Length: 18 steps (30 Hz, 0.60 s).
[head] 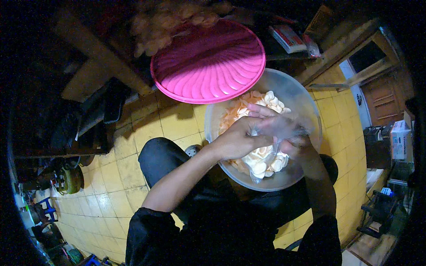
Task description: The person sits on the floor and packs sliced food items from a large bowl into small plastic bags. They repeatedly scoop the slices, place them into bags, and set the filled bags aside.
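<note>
Both my hands meet over a wide translucent plastic tub that stands between my knees. Orange and pale, thin round crackers lie inside it. My left hand grips the upper part of a clear plastic bag. Pale crackers fill this bag, which hangs low in the tub's mouth. At the bag's gathered top is my right hand, its fingers closed on the plastic and blurred by motion. The fingers partly hide the bag's neck.
A pink ribbed plastic lid overlaps the tub's far rim. Beyond it, more round pieces sit in shadow. Wooden frame legs rise at far right, near books. A green gas cylinder stands left on yellow floor tiles.
</note>
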{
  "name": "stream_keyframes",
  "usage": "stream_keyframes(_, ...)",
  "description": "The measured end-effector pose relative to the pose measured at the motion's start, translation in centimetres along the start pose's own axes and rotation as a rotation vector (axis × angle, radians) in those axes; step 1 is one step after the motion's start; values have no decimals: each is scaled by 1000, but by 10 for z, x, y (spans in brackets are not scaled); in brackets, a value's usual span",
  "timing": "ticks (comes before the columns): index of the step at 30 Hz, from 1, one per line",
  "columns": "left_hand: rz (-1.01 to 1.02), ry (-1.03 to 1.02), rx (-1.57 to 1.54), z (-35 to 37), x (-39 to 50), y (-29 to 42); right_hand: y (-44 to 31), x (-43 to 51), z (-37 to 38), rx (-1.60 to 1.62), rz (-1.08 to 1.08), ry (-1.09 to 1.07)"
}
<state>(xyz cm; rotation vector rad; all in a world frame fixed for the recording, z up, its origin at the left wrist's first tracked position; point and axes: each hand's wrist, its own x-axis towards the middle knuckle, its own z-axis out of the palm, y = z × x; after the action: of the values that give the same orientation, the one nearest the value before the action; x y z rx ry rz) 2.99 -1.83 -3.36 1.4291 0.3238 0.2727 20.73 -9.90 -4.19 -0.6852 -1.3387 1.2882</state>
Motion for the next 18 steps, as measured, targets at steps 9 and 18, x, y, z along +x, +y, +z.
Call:
stream_keyframes(9,-42,126,530,11,-3,-5,-24,3,-4,64,167,380)
stream_keyframes(18,-534,-74,-927,30,-8,-11,-23,-3,24,-1379,-286,-100)
